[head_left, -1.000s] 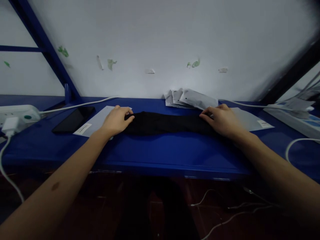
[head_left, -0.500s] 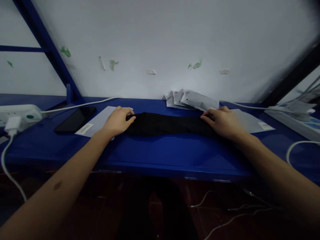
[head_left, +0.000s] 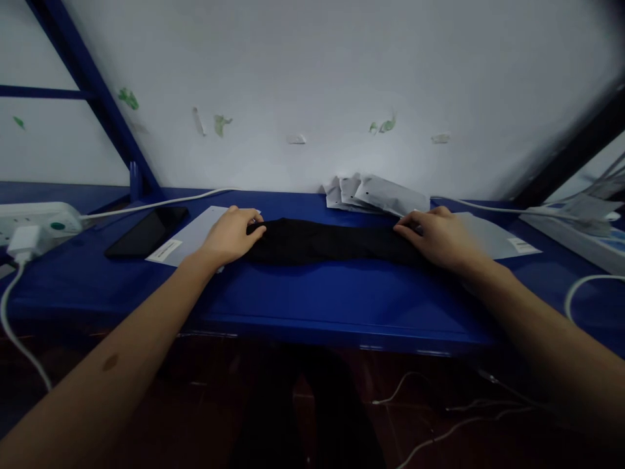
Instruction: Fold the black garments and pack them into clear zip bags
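Note:
A long strip of black cloth (head_left: 327, 244) lies stretched sideways across the blue table (head_left: 312, 299). My left hand (head_left: 232, 234) grips its left end, thumb along the near side and fingers curled over the far edge. At the other end my right hand (head_left: 437, 238) is closed on the cloth in the same way. Under and beside my left hand is a pale plastic bag (head_left: 185, 234) with a white label. A similar pale bag (head_left: 493, 234) with a label lies beyond my right hand. Both palms hide the cloth's ends.
Several crumpled grey packets (head_left: 375, 194) lie against the wall behind the cloth. On the left are a black phone (head_left: 146, 232) and a white power strip (head_left: 43, 218) with a plugged-in charger. A white box (head_left: 576, 238) stands at right. Cables hang below the table's front edge.
Almost nothing differs. Both hands keep their hold on the cloth, and my right hand appears very slightly farther right.

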Motion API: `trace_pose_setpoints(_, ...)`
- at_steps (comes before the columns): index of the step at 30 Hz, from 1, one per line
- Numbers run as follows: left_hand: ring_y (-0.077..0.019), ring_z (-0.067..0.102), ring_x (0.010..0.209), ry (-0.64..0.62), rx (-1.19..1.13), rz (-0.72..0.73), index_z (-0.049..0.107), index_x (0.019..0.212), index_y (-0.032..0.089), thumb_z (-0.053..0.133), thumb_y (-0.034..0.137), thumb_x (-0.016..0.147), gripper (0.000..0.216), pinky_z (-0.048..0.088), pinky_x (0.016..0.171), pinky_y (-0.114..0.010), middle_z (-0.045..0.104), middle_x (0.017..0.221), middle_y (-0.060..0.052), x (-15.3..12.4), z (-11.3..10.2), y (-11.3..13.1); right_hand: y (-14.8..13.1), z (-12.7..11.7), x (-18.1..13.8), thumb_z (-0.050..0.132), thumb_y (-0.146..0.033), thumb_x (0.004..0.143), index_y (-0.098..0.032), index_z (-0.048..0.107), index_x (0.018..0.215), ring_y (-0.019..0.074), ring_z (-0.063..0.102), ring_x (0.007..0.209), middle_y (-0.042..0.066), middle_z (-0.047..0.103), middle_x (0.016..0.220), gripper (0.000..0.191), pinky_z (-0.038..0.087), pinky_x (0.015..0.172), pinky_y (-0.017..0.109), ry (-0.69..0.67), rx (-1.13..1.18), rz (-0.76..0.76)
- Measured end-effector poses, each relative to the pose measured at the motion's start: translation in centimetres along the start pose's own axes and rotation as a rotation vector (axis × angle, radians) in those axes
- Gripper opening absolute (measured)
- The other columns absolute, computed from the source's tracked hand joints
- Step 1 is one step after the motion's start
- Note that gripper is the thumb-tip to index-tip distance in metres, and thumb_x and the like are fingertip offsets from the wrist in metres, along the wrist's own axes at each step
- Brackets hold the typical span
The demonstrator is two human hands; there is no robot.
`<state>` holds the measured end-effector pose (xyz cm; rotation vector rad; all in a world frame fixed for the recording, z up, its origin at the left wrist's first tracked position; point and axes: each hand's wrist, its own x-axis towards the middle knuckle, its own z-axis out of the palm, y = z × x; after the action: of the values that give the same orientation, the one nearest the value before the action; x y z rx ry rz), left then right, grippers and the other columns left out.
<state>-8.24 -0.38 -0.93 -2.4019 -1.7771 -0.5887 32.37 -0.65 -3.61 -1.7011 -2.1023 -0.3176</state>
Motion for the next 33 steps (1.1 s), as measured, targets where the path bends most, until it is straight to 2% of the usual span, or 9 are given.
trace_pose_setpoints(16,-0.0293,0.057,0.103,0.014,-0.007,0.007,0.069,0.103,0.021,0.057,0.033,0.091,0.021,0.045,0.085,-0.041,0.071,0.094,-0.009,-0.02,-0.04,0.06,0.12,0.1,0.01,0.045,-0.047,0.095,-0.022,0.073,0.099,0.0337,0.058,0.095,0.011,0.066,0.076,0.038,0.046,0.08,0.046,0.019,0.007,-0.005)
trace_pose_setpoints(25,-0.0295,0.057,0.103,0.026,0.0,0.027,0.07,0.102,0.021,0.055,0.034,0.091,0.022,0.046,0.083,-0.042,0.07,0.091,-0.009,0.02,0.01,-0.03,0.02,-0.05,-0.06,0.049,-0.045,0.094,-0.023,0.072,0.1,0.0331,0.058,0.095,0.01,0.065,0.076,0.033,0.047,0.079,0.044,0.019,-0.01,0.019)
trace_pose_setpoints(33,-0.0296,0.056,0.106,0.008,-0.019,0.006,0.066,0.113,0.02,0.058,0.032,0.091,0.026,0.046,0.088,-0.042,0.068,0.097,-0.009,-0.15,-0.06,-0.06,0.12,0.12,0.05,0.049,-0.043,0.094,-0.022,0.072,0.099,0.0338,0.058,0.095,0.01,0.067,0.076,0.031,0.046,0.08,0.045,0.002,-0.01,-0.02)
